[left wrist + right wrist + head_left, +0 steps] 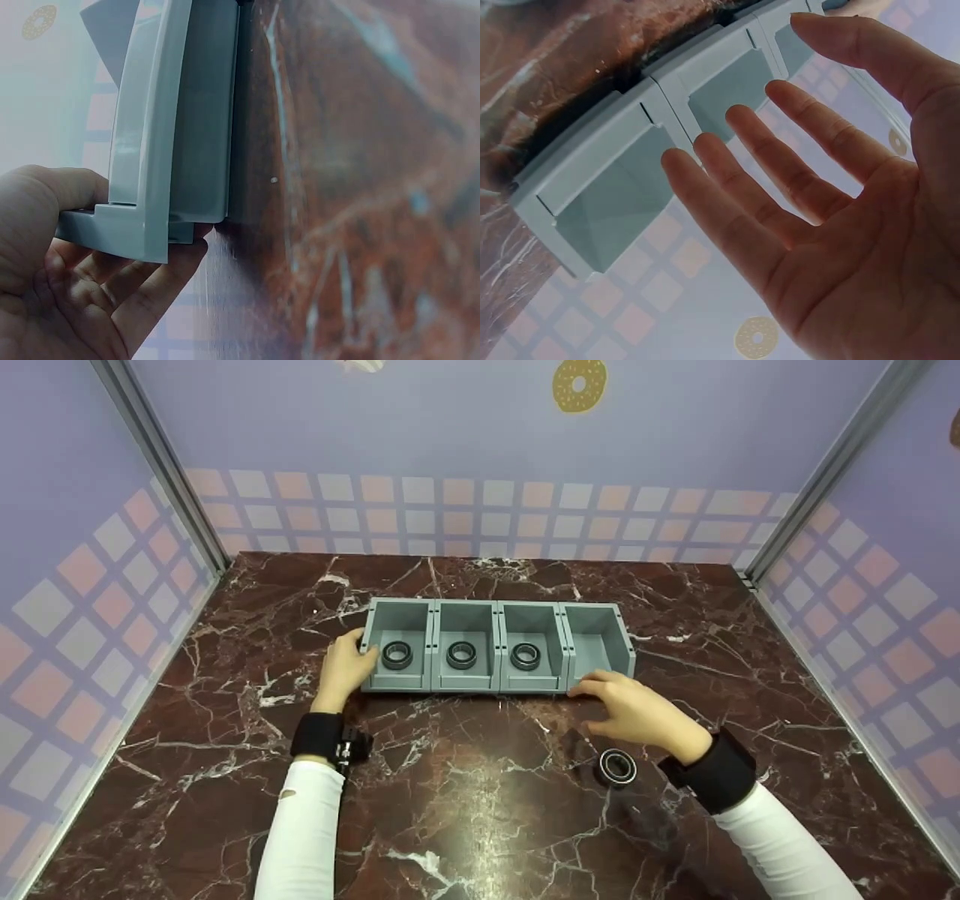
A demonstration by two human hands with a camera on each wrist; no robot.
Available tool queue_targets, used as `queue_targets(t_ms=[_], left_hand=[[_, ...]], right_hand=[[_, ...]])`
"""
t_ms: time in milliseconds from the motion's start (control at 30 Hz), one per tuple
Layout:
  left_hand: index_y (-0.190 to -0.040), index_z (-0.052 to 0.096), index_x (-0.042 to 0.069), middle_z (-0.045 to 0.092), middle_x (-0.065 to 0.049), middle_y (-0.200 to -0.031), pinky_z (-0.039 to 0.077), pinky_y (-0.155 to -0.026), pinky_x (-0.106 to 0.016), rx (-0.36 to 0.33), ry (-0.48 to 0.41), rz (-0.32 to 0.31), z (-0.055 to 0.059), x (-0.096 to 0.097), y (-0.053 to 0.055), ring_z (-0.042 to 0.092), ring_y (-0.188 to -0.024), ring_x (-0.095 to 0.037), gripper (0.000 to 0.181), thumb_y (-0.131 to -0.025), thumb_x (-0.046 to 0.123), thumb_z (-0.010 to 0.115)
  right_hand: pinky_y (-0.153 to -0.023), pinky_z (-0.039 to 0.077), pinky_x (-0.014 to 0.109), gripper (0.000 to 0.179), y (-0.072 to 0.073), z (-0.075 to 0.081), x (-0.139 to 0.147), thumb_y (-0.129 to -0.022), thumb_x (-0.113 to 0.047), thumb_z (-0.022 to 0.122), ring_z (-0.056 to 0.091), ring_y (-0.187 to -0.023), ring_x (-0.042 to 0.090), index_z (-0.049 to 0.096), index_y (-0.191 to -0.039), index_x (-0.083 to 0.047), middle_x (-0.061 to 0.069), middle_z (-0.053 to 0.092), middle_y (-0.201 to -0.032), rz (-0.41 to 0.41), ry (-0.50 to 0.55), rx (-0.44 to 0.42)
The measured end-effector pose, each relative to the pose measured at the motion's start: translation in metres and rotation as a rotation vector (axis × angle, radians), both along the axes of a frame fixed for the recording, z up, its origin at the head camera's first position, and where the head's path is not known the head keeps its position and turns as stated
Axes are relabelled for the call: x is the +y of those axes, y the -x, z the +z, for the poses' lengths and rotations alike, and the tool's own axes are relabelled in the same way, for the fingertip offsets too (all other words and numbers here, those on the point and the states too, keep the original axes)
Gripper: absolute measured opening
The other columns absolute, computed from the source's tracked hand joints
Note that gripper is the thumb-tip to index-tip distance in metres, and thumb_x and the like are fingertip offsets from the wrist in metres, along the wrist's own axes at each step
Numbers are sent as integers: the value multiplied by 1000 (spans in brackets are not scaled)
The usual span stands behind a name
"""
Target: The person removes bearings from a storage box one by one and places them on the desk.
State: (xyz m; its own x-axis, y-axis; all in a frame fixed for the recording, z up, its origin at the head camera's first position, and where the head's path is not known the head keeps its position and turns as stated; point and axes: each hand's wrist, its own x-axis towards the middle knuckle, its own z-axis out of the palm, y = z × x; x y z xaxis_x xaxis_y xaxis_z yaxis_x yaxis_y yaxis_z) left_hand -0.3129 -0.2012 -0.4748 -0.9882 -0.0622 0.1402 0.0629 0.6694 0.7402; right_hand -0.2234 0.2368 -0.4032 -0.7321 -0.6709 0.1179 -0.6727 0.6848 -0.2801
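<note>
A row of joined grey bins (465,684) stands on the table. My left hand (346,666) grips the side wall of the leftmost bin (154,150), thumb on one side and fingers on the other. Three ball bearings lie flat, one per bin: a left bearing (397,655), a middle bearing (451,655) and a right bearing (516,656). The rightmost bin (592,649) holds no bearing. At its front edge is my right hand (637,709), palm toward the bins and fingers extended in the right wrist view, holding nothing. Another bearing (602,771) lies on the table below that hand.
The dark red marble-patterned table (450,787) carries the bins near its middle. Behind it rises a lilac wall (465,435) with pink and white squares, and similar panels close off the left and right sides. Black straps with cameras circle both wrists.
</note>
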Motion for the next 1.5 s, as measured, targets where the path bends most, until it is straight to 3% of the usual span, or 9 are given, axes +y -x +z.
queue_targets(t_ms=[33,100,200,333,767,967,1167,1367,1500], left_hand=[[-146,49,-11,71,-31,-106,35,-57,-33,-2,1,0,0,0,0,36,-48,-12,53,-99,12,56],[-146,51,-11,70,-32,-114,40,-61,-36,1,6,8,0,0,0,44,-53,-16,53,-99,12,57],[-144,53,-10,67,-31,-124,49,-75,-46,6,7,17,0,1,1,61,-72,-29,51,-98,12,58],[-145,53,-9,66,-31,-125,50,-84,-54,2,-3,20,0,1,1,66,-90,-40,51,-99,12,57],[-143,54,-10,67,-32,-124,51,-87,-55,15,-14,13,1,3,2,68,-95,-42,50,-98,10,57],[-142,56,-10,69,-30,-119,51,-85,-55,25,-10,15,1,2,2,67,-90,-40,49,-97,10,57],[-140,57,-10,68,-31,-121,50,-89,-56,41,-13,19,1,2,2,67,-97,-42,48,-96,10,58],[-141,56,-11,69,-31,-119,50,-84,-54,42,-15,17,0,2,2,67,-88,-41,49,-97,9,58],[-141,56,-11,68,-31,-121,50,-89,-56,36,-12,24,-1,2,1,68,-96,-42,49,-96,10,59]], right_hand=[[-93,52,49,43,2,1,-1,-83,-3,78,64,-109,34,70,-124,2,17,65,-119,-2,2,-5],[-93,52,50,43,5,3,-3,-83,-1,77,64,-110,34,69,-125,2,17,65,-120,-1,11,-17],[-92,52,50,42,10,5,-6,-83,1,76,64,-111,35,69,-124,1,17,65,-120,4,26,-30],[-93,52,52,41,18,9,-10,-84,2,77,63,-113,37,69,-124,2,19,65,-121,6,24,-30],[-97,50,53,43,40,29,-22,-86,-2,77,63,-114,40,67,-128,4,23,64,-125,-10,24,-63],[-91,52,51,43,50,31,-29,-87,-4,79,65,-111,39,68,-128,2,22,65,-126,-10,40,-53],[-96,50,53,45,58,34,-35,-87,-4,79,62,-117,40,67,-131,1,23,64,-129,-32,40,-81],[-100,48,54,48,67,35,-41,-87,-3,78,60,-121,41,66,-133,2,23,64,-131,-25,19,-93],[-103,47,53,47,74,35,-46,-88,-3,77,59,-123,41,66,-133,2,23,64,-132,-24,5,-104]])
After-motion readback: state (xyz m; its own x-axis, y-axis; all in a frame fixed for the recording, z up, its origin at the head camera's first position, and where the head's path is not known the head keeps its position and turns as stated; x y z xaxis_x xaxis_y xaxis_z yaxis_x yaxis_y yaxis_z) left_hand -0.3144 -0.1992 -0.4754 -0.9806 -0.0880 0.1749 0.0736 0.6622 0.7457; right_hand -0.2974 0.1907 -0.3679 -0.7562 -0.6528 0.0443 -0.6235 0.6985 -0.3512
